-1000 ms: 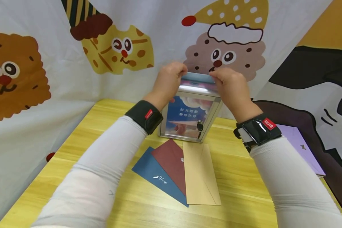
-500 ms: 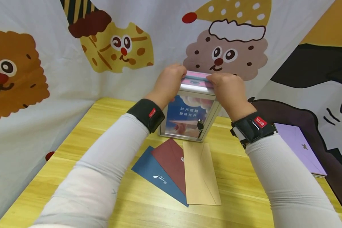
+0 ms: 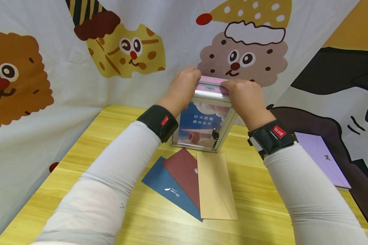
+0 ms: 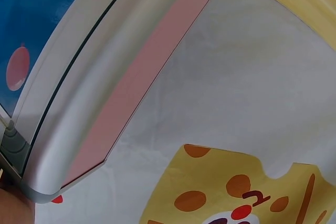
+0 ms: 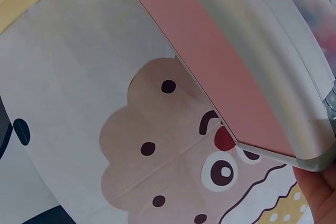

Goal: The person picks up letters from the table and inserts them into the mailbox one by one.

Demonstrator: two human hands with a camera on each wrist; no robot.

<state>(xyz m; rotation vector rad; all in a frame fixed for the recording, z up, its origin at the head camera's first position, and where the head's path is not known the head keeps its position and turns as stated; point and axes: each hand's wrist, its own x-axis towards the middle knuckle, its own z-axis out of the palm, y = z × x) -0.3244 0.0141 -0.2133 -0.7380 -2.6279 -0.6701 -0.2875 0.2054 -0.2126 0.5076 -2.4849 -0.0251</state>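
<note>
A silver metal mailbox [image 3: 202, 97] with a pink slotted top and a glazed front stands upright on the table; a small lock with a key [image 3: 215, 134] hangs on its door. My left hand [image 3: 184, 87] lies at the left end of the top slot, fingers bent. At the slot's right end is my right hand [image 3: 244, 96], also with bent fingers. The slot [image 3: 211, 84] shows as a thin grey line, with no blue paper standing above it. Both hands' fingertips are hidden, so a hold cannot be made out. In the right wrist view, fingers [image 5: 316, 187] touch the mailbox's end.
In front of the mailbox lie overlapping envelopes: blue [image 3: 164, 185], dark red [image 3: 182, 170] and tan [image 3: 217, 190]. A stack with a purple envelope [image 3: 322, 158] on top sits at the table's right edge. A printed cloth [image 3: 178, 37] hangs close behind.
A light blue envelope between both hands has gone down into the mailbox's slot and out of sight. Both hands came down slightly with it; the table envelopes stayed put.
</note>
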